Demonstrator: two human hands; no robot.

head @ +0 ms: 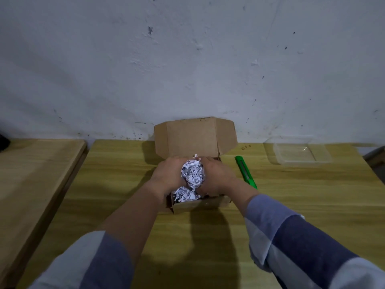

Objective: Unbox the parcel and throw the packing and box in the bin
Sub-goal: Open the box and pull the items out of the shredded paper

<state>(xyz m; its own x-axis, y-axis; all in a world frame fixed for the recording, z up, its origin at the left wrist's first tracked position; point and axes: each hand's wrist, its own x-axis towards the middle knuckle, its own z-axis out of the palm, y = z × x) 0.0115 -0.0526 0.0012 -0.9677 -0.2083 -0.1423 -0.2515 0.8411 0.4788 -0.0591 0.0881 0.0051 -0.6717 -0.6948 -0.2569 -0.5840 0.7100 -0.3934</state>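
A brown cardboard box (200, 203) sits on the wooden table (291, 205), its lid (193, 138) standing open against the wall. Shredded white paper packing (192, 174) fills it. My left hand (166, 174) and my right hand (214, 176) are cupped on either side of a clump of the shredded paper, gripping it between them just above the box. More shreds (185, 195) lie in the box near its front wall. Whatever lies under the paper is hidden.
A green utility knife (245, 172) lies on the table just right of the box. A clear plastic container (300, 151) stands at the back right. A second wooden table (31, 174) adjoins on the left, with a narrow gap between.
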